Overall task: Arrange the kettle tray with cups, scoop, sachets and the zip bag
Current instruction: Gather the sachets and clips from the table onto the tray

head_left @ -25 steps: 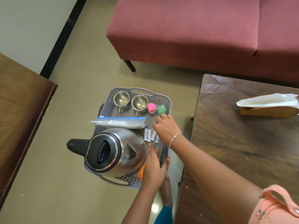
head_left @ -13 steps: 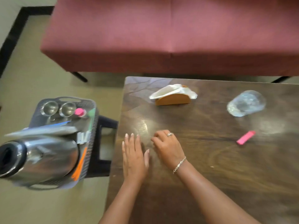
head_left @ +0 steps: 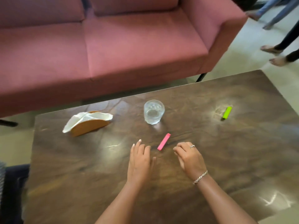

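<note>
Both empty: my left hand (head_left: 140, 160) flat, right hand (head_left: 189, 157) loosely curled, flanking the pink sachet (head_left: 163, 141) at twelve o'clock, probably to grab it.

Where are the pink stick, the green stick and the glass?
pink stick (head_left: 164, 141): head view, middle of its top face.
green stick (head_left: 227, 112): head view, middle of its top face.
glass (head_left: 153, 112): head view, bottom seen through its open top.

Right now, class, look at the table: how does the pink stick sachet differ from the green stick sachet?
Colour: the pink stick sachet is bright pink, the green stick sachet lime green. Place: the pink one lies between the left hand and right hand, the green one far off to the right. Shared: both lie flat on the wooden table, slanted alike, touched by neither hand.
</note>
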